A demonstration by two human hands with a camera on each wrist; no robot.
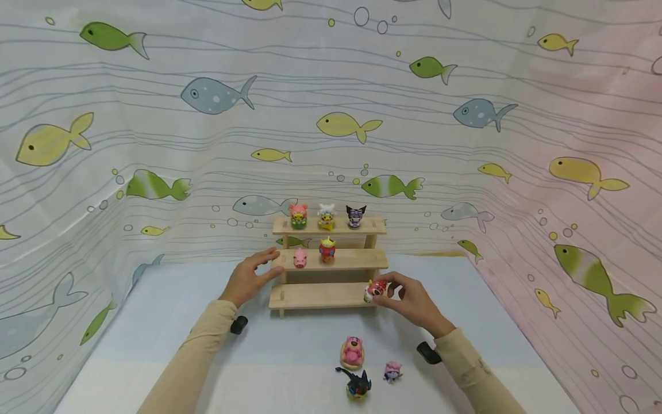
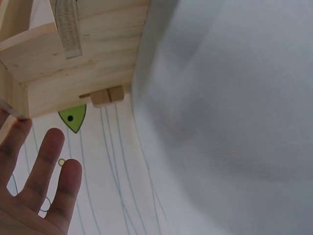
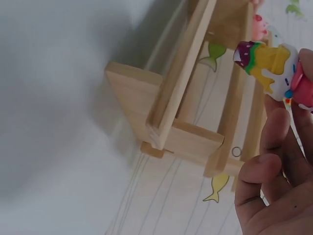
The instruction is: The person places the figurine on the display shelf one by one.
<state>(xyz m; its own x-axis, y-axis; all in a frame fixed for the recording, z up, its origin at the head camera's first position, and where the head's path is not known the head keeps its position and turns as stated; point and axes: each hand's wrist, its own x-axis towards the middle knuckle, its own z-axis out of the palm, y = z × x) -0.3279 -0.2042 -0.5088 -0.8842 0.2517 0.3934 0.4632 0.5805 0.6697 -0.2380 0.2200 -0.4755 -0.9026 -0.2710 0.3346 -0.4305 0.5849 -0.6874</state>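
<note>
My right hand (image 1: 414,299) pinches a colourful toy figurine (image 1: 376,288) at the right end of the bottom step of a three-step wooden display stand (image 1: 320,296). In the right wrist view the figurine (image 3: 274,66) shows a yellow and purple base, white drips and a pink-red upper part, partly cut off by the frame edge. My left hand (image 1: 249,277) is at the left end of the middle step, its fingers spread; one fingertip touches the wood in the left wrist view. A pink pig figurine (image 1: 300,258) and a green three-eyed alien figurine (image 1: 327,250) stand on that middle step.
Three figurines line the top step: a pink-hooded one (image 1: 298,217), a white-hooded one (image 1: 326,217) and a black-and-purple one (image 1: 355,217). In front lie a pink bear (image 1: 353,352), a black winged figurine (image 1: 357,383) and a small pink-and-purple one (image 1: 393,371). A fish-print curtain (image 1: 310,69) surrounds the table.
</note>
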